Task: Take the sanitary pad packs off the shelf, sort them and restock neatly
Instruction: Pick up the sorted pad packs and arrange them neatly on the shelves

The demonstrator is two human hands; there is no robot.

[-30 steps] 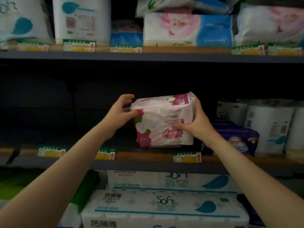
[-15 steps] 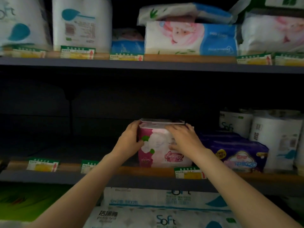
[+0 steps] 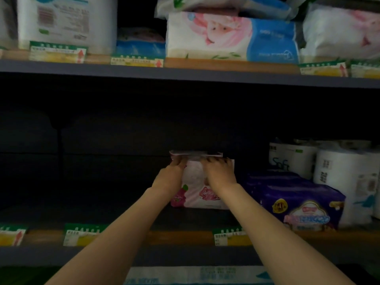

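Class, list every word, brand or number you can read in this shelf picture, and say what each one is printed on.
"Soft": on the white toilet roll pack at the right of the middle shelf.
Pink sanitary pad pack, gripped by both hands: script logo, too blurred.
Purple pack: print unreadable.
Shelf price tags: too small.

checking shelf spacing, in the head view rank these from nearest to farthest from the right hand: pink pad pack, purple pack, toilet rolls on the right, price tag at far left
1. pink pad pack: under the right hand, touching.
2. purple pack: just right of it.
3. toilet rolls: farther right, behind the purple pack.
4. price tag: far left, on the shelf's front edge.
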